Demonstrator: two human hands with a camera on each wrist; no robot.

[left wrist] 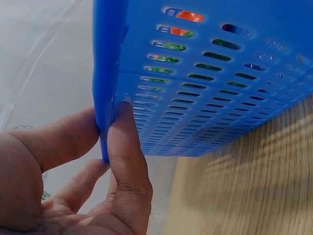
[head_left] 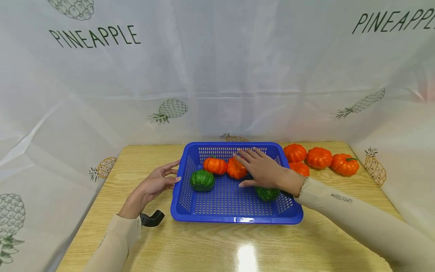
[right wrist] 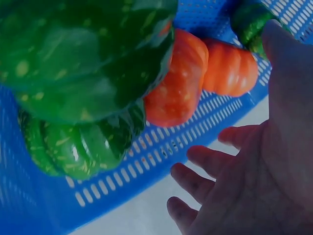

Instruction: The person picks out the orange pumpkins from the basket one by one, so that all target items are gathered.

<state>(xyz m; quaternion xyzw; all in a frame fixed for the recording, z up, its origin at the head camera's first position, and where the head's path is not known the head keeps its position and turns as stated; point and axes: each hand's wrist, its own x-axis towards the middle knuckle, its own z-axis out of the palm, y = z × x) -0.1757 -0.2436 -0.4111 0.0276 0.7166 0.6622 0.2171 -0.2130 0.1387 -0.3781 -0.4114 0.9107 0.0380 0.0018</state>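
A blue plastic basket (head_left: 217, 219) with slotted walls sits on the table. My left hand (head_left: 158, 184) pinches its left rim, thumb on one side and fingers on the other, as the left wrist view shows up close. My right hand (head_left: 263, 170) spreads its fingers over the basket's right half, holding nothing. Inside lie a green pumpkin (head_left: 202, 180) at the left and two orange pumpkins, one (head_left: 215, 165) near the back wall and another (head_left: 236, 169) by my right fingers. More green pumpkins, including a large one (right wrist: 88, 58), lie below my right hand, which partly hides them in the head view.
Several orange pumpkins (head_left: 319, 158) stand on the wooden table (head_left: 217, 245) to the right of the basket. A white sheet (head_left: 238, 68) printed with pineapples hangs behind and at the sides. A black curved piece (head_left: 153, 219) sticks out by my left wrist.
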